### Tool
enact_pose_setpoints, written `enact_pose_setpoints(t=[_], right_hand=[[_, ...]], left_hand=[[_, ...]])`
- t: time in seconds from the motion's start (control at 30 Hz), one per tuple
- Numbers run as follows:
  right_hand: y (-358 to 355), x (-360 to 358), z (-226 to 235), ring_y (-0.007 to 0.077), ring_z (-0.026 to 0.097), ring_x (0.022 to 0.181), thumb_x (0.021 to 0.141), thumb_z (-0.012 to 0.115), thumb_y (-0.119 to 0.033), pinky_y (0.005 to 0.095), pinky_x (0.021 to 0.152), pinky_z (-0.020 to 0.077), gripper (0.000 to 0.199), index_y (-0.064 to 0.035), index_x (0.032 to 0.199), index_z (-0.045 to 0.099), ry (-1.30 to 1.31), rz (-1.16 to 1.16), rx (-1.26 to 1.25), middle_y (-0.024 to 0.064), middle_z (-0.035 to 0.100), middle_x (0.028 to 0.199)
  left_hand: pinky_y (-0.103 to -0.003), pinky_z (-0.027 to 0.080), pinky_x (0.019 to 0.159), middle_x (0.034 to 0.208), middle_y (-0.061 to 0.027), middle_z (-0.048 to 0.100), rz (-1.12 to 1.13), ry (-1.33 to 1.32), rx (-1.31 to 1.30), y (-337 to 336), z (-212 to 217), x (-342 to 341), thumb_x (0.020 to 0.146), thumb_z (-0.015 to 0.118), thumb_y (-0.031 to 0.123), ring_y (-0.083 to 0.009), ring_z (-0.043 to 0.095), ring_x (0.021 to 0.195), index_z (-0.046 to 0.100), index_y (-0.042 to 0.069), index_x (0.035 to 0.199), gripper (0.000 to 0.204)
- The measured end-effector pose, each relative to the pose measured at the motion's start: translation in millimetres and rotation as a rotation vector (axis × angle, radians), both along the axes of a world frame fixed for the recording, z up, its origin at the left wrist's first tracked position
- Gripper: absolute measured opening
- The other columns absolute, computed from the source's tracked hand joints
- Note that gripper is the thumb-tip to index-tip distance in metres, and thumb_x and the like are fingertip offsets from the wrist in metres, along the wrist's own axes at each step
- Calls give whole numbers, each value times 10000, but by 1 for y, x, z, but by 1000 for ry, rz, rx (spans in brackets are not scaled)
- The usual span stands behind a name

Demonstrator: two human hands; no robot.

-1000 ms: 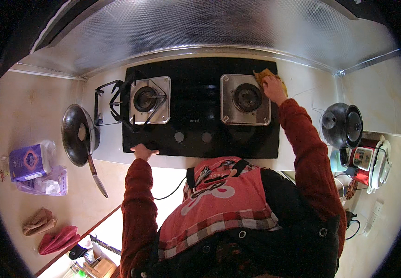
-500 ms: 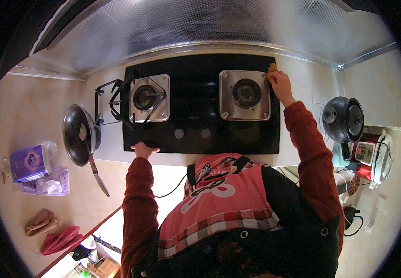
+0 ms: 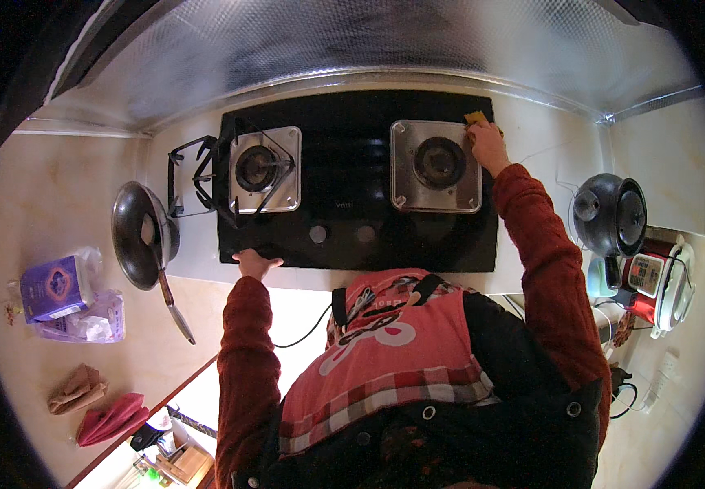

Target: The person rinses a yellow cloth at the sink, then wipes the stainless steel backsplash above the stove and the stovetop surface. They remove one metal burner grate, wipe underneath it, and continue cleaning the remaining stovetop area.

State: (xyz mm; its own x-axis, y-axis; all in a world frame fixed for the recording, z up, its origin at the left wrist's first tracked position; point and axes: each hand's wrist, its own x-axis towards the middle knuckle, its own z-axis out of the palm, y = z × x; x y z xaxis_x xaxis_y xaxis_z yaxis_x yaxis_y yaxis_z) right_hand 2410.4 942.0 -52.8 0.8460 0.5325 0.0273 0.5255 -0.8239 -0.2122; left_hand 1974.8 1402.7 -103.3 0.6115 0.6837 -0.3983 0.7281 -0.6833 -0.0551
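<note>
My right hand point(image 3: 489, 147) is closed on a small yellow-brown sponge point(image 3: 475, 118). It presses this on the black gas stove point(image 3: 340, 171), by the far right corner of the right burner's steel plate point(image 3: 405, 196). At the stove's front left edge rests my left hand point(image 3: 256, 263), empty, its thumb stretched away from the fingers. A black pan support point(image 3: 203, 167) lies partly on the counter and partly against the left burner plate point(image 3: 242, 196); a second one seems to overlap it. The right burner has no support on it.
Left of the stove sits a frying pan point(image 3: 134, 236) with a spatula in it. A purple tissue pack point(image 3: 52, 289) and cloths point(image 3: 112, 421) are farther left. On the right stand a dark pot point(image 3: 601, 213) and a red-and-white appliance point(image 3: 658, 285). A foil-like sheet point(image 3: 352, 41) lines the back.
My right hand has shifted slightly with the sponge, from the stove's right edge inward to the burner plate's corner. My left hand has stayed at the front edge.
</note>
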Motion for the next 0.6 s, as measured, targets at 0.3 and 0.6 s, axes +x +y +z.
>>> enact_pose_setpoints(t=[0.3,0.6], right_hand=[[-14,22,-13,332,521,1034,767,539,-24,398,895,438,289,-59,1043,617,-148,48,-57,133,594,1033],[-8,27,-12,346,610,831,753,602,-37,426,743,487,146,-51,894,636,120,-48,245,154,651,867]], left_hand=[[-477,246,1055,824,-217,668,-2,18,-62,-11,28,13,491,818,566,-331,644,882,640,-96,785,746],[-476,191,1078,878,-182,682,1,-85,-78,-8,17,7,500,834,497,-332,647,878,662,-53,865,683]])
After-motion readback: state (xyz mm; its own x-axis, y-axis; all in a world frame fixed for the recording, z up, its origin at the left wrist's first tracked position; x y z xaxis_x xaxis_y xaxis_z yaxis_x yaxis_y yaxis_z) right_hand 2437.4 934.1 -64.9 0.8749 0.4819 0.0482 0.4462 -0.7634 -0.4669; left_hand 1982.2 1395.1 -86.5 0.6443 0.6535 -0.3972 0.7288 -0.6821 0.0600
